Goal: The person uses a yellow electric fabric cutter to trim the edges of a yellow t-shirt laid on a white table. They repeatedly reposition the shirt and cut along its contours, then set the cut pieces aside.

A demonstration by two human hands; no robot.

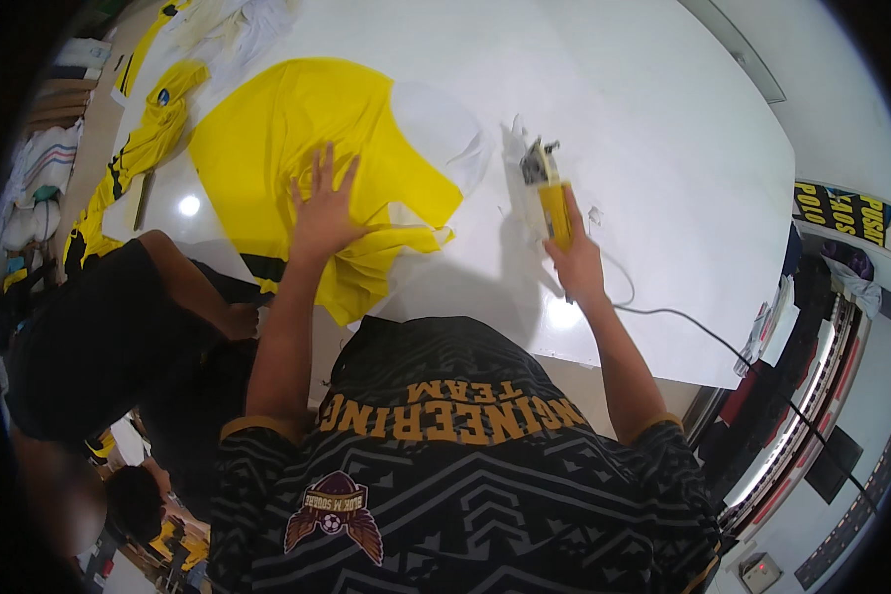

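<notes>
A stack of yellow fabric (297, 129) lies on a white cutting table (663, 148). My left hand (322, 208) rests flat on the fabric with fingers spread, pressing it down near its lower edge. My right hand (576, 259) grips the yellow handle of an electric fabric cutter (547, 193), which stands on the table just right of the fabric. A white paper pattern piece (444, 124) lies over the fabric's right part. The cutter's cord (703, 332) trails off to the lower right.
Another person in dark clothes (99, 327) leans on the table at my left. More yellow and black garment pieces (144, 139) lie along the far left of the table. Folded cloth (45, 173) is stacked at the left. Shelves with goods (812, 366) stand to the right.
</notes>
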